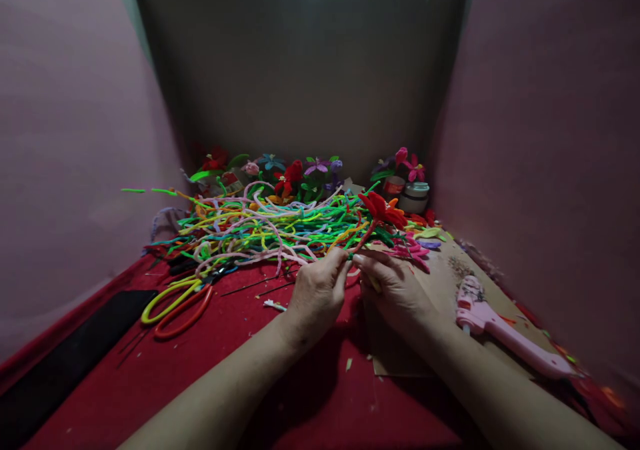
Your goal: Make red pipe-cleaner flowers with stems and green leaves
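A red pipe-cleaner flower (384,210) leans up and to the right, its reddish stem running down to my fingers. My left hand (317,295) is closed, thumb and forefinger pinching the stem's lower end. Close beside it, my right hand (395,293) is also closed, its fingertips at the same spot. A small bit of green pipe cleaner (350,256) shows between the two hands. Something yellowish peeks out under my right fingers; I cannot make out what it is. My palms and the rest of the stem are hidden.
Behind my hands spreads a heap of coloured pipe cleaners (265,227). Scissors (183,303) with yellow and red handles lie left, near a long black object (75,363). On the right, a pink glue gun (510,337) rests on cardboard (440,273). Finished flowers (316,165) and a jar (415,197) stand behind.
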`<state>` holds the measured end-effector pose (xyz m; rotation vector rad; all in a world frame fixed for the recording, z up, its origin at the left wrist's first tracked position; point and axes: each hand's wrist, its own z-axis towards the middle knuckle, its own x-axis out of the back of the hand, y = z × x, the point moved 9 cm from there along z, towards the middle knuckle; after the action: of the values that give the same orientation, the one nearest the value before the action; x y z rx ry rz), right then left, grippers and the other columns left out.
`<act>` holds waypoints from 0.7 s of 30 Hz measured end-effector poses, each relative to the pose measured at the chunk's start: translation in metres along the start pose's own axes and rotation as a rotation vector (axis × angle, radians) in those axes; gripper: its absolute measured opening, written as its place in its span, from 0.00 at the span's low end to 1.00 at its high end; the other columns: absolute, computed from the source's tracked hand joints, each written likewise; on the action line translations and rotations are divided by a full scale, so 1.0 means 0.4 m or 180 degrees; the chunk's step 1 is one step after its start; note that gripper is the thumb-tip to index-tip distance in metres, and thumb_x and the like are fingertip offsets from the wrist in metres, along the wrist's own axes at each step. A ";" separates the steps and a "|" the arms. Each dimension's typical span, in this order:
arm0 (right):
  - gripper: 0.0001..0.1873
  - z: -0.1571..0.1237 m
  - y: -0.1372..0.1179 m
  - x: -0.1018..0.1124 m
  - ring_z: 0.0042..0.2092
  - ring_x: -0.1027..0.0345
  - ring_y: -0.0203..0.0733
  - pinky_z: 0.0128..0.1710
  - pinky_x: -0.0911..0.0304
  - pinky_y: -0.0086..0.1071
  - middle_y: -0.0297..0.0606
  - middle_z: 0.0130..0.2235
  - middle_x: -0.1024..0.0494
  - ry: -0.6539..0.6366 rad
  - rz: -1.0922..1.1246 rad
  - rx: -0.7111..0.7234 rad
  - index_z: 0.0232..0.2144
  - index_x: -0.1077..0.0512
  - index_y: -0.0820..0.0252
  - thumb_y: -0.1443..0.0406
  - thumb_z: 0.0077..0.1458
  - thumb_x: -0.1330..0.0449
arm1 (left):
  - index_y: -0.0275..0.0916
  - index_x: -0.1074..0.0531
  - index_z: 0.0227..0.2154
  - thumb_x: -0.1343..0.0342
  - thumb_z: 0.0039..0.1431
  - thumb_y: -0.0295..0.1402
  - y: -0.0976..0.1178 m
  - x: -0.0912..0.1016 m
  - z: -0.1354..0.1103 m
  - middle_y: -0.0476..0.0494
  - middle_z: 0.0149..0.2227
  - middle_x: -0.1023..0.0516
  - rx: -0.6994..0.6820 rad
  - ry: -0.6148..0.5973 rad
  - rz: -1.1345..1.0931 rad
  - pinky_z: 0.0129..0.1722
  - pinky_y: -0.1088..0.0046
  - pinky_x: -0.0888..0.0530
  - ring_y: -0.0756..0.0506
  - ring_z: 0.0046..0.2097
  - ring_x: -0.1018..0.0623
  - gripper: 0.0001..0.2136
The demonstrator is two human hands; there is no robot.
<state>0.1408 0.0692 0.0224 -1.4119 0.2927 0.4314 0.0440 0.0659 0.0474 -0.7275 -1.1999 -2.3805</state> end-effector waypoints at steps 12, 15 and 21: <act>0.06 0.016 0.034 -0.001 0.24 0.46 0.30 0.23 0.47 0.25 0.27 0.21 0.36 -0.0330 0.0486 -0.0255 0.21 0.33 0.60 0.67 0.41 0.38 | 0.36 0.36 0.25 0.48 0.54 0.34 -0.046 -0.063 0.000 0.56 0.16 0.39 0.1417 -0.0517 -0.2898 0.17 0.81 0.46 0.57 0.16 0.42 0.07; 0.10 0.018 0.061 0.024 0.21 0.53 0.28 0.19 0.55 0.24 0.25 0.19 0.42 -0.0134 0.0514 -0.0484 0.19 0.37 0.60 0.66 0.41 0.37 | 0.36 0.37 0.25 0.47 0.54 0.33 -0.042 -0.078 -0.005 0.57 0.15 0.39 0.1547 -0.0692 -0.3398 0.15 0.82 0.46 0.58 0.14 0.44 0.07; 0.08 0.025 0.072 0.017 0.21 0.55 0.29 0.18 0.59 0.24 0.27 0.21 0.43 -0.0403 0.0197 -0.0478 0.22 0.36 0.59 0.62 0.45 0.41 | 0.35 0.36 0.25 0.49 0.56 0.32 -0.022 -0.103 -0.013 0.59 0.14 0.42 0.1655 -0.1168 -0.3987 0.14 0.83 0.43 0.61 0.12 0.51 0.08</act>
<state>0.1331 0.0829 -0.0047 -1.5173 0.2046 0.6014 0.0703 0.0706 0.0146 -0.2045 -2.9280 -2.5150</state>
